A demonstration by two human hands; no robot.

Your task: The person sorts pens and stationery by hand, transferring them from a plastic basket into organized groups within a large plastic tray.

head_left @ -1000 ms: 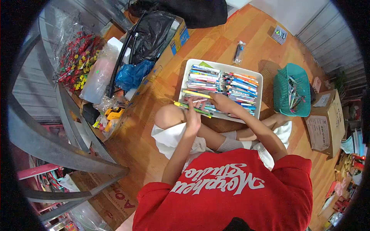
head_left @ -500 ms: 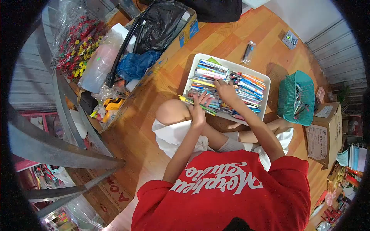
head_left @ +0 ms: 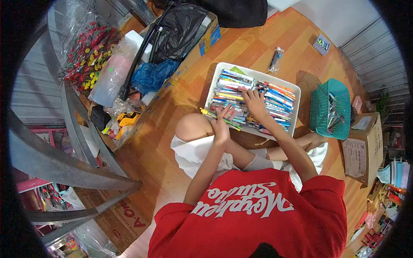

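A white tray (head_left: 294, 128) filled with rows of pens (head_left: 278, 99) sits on the floor in front of my crossed legs. My left hand (head_left: 222, 122) rests at the tray's near left corner, fingers stretched out over the pens. Beside it, a green pen with a yellow topper (head_left: 204, 111) sticks out past the tray's left rim; the hand covers part of its length. My right hand (head_left: 255, 105) reaches over the middle of the tray. Its fingers are bent and slightly apart, with the tips touching pens between the left and right rows.
Right of the tray stands a teal basket (head_left: 320, 107) with several pens in it, beside a cardboard box (head_left: 359, 150). A small clear packet (head_left: 276, 59) and a small patterned box (head_left: 322, 44) lie beyond the tray. Packed goods fill a carton (head_left: 189, 56) at left, near curved metal bars (head_left: 64, 157).
My right hand's fingers have shifted slightly on the pens in the middle of the tray. My left hand stays nearly in place. The view has moved slightly.
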